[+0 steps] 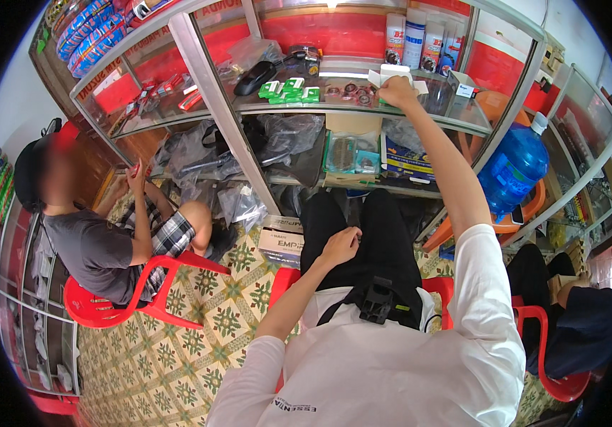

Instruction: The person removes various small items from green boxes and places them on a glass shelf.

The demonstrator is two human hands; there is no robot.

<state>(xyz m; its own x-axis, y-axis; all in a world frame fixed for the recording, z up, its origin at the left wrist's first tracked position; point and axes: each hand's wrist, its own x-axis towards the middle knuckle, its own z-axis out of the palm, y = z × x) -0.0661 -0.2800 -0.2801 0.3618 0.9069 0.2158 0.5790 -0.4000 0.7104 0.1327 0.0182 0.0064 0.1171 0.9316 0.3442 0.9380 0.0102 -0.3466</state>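
Note:
On the upper glass shelf, my right hand (397,92) is at an open white carton (395,70) with raised flaps. Its fingers are bent downward, and whatever lies under them is hidden. Several small round parts in clear wrapping (349,93) lie just left of that hand. Beyond them sits a group of small green-and-white boxes (290,91), partly stacked. My left hand (341,246) rests on my lap, its fingers curled in, with nothing visible in it.
A metal-framed glass display case (220,107) surrounds the shelves. Spray cans (415,42) stand at the back right. A blue water bottle (517,165) rests on an orange chair (533,213). Seated people (89,224) flank me. A cardboard carton (281,243) is beside my left leg.

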